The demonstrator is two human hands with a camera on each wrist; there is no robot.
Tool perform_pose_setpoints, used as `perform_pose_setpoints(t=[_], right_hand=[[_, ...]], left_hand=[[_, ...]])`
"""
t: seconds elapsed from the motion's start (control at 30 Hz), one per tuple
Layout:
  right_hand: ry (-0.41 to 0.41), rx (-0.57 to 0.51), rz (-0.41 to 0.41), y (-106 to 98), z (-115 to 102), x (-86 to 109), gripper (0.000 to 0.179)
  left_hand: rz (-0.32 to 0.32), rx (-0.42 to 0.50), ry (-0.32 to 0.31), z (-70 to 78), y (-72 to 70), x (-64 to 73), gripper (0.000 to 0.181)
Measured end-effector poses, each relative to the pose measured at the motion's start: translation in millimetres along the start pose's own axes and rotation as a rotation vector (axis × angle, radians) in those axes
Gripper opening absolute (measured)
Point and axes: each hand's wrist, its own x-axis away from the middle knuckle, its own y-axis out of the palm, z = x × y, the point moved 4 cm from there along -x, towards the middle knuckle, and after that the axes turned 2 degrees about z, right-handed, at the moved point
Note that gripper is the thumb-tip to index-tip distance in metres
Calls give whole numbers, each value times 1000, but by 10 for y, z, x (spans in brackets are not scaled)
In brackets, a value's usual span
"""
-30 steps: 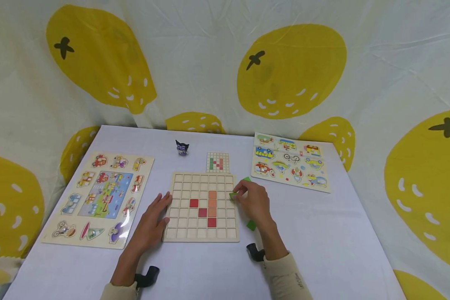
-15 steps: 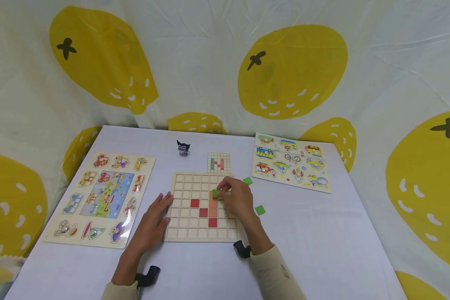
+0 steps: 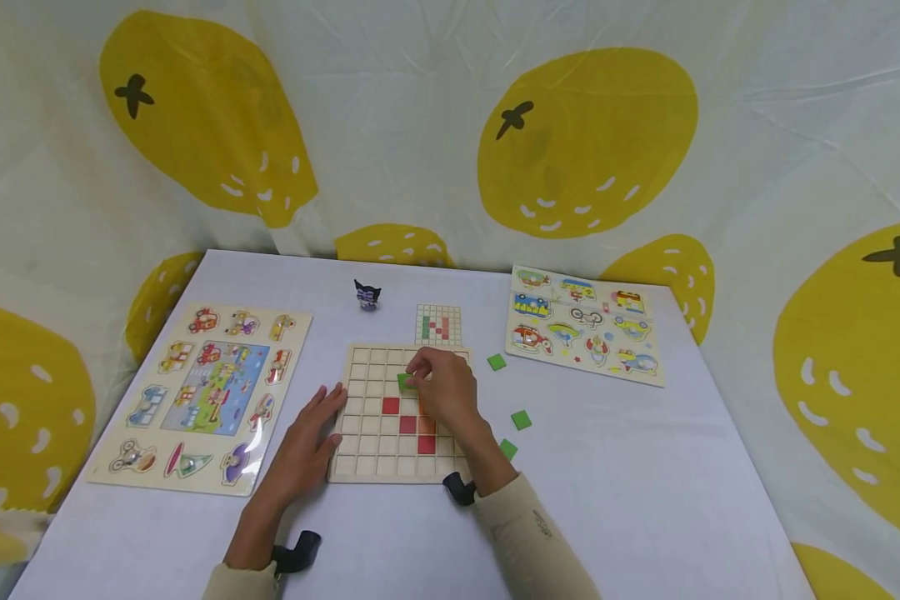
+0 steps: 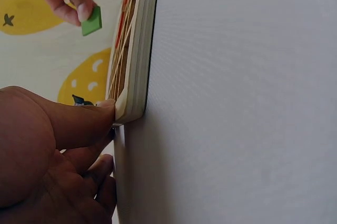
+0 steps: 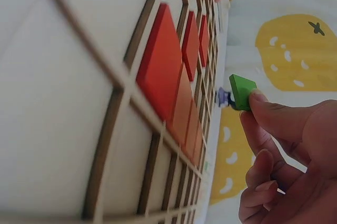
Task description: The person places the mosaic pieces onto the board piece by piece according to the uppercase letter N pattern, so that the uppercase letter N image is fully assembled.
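Observation:
The thumb and fingertips of my right hand [image 3: 446, 387] pinch a small green square tile [image 3: 404, 382] over the upper middle of a wooden grid board [image 3: 356, 472]. In the right wrist view the same green tile [image 5: 242, 91] is raised off the grid, held by one edge. Three red tiles [image 3: 390, 406] sit in cells on a diagonal. A column of orange tiles [image 3: 427, 425] stands beside them, partly covered by my right hand. My left hand [image 3: 300, 458] rests against the board's left edge; in the left wrist view its thumb [image 4: 87, 124] touches the board's corner.
Three loose green tiles [image 3: 521, 419] lie right of the board. A small pattern card [image 3: 438, 325] lies at its far edge, with a dark figurine [image 3: 367, 295] behind to the left. Picture puzzles flank the board, one at left [image 3: 180, 454], one at far right [image 3: 570, 356].
My right hand has carried the green tile leftward from the board's right edge to over its upper middle. The left hand stays at the left edge.

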Motion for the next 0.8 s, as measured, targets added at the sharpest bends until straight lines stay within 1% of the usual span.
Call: perform_pose_setpoints(t=[0.4,0.57,0.8], right_hand=[[59,-17,-80,279,-163,-85,11],[60,14,-101,376,-188,-100,9],[47,27,-112,415,-249,-111,9]], left_hand=[[-10,-3,-13,-4,4,-7,71],[-6,0,-5,0,6,-7,71],[-5,-2,2,2,3,-8,71]])
